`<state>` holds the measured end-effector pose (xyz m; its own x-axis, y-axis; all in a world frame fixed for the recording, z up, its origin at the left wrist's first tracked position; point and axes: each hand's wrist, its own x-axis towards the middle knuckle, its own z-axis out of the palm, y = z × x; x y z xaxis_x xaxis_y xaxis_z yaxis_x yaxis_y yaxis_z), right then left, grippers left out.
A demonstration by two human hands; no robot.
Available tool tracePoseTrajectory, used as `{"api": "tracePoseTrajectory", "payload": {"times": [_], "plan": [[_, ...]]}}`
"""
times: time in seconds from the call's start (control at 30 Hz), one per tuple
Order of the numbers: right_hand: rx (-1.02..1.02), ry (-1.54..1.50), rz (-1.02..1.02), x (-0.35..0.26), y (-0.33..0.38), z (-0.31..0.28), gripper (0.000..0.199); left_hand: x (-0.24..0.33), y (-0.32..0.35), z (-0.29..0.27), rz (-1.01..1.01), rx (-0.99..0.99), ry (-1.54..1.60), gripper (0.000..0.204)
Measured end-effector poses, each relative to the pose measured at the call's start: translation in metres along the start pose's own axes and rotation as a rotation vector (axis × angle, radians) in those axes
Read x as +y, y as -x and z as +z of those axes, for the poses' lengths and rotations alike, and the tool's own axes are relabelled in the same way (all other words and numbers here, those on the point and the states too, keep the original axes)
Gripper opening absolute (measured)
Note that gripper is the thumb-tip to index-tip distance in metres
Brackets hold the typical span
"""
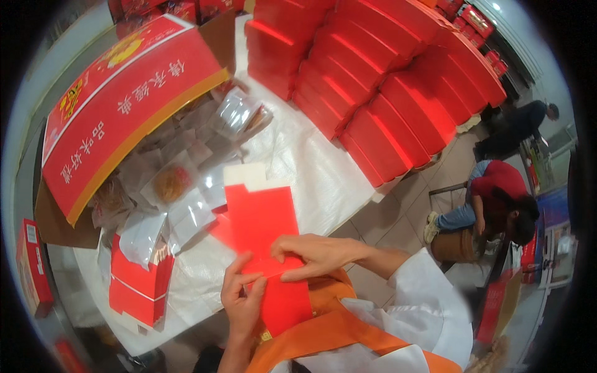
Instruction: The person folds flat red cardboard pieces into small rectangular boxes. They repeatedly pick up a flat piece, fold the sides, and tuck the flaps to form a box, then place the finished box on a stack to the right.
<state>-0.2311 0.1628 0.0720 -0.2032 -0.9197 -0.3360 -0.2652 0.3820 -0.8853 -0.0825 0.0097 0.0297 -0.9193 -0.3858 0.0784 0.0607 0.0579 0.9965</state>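
Note:
Both of my hands grip a flat red cardboard box blank (pixel 261 217) with a white flap at its far end, held just above my lap. My left hand (pixel 241 297) pinches its near left edge, thumb on top. My right hand (pixel 311 255) reaches across from the right and presses its fingers on the near part of the blank. Beyond the blank, several round pastries in clear wrappers (pixel 171 184) lie on the white-covered table (pixel 311 168).
A large red and yellow carton lid (pixel 118 105) leans at the left. Stacks of red boxes (pixel 385 81) fill the far right of the table. A small open red box (pixel 140 283) stands at the near left. A person (pixel 497 205) crouches on the tiled floor at the right.

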Motion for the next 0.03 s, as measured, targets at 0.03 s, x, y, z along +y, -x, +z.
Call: {"api": "tracePoseTrajectory", "payload": {"times": [0.03], "plan": [[0.076,0.009,-0.028,0.0064,0.0102,-0.0014,0.039,0.0061,-0.0075,0.0051,0.045,0.003,0.001,0.010]]}}
